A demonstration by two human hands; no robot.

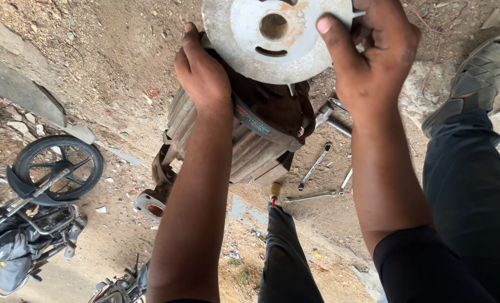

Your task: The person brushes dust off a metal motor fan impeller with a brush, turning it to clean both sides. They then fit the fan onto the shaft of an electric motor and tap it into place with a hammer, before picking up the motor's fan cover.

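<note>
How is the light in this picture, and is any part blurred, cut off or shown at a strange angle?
Head view: soft, even daylight, no hard shadows. The disc is pale and slightly washed out, its top cut by the frame edge. Left hand, right hand and motor are sharp; the wrenches too. The motorcycle appears upside down, so the camera tilts steeply.

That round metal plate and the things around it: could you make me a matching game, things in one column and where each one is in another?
Things:
1. round metal plate
2. spanners
3. motorbike wheel
4. sandal

Places:
A. far left, on the dirt
B. held in both hands, above the ribbed motor
C. top right, on a foot
D. lying on the ground between the two arms

Pairs: 1-B, 2-D, 3-A, 4-C
</note>
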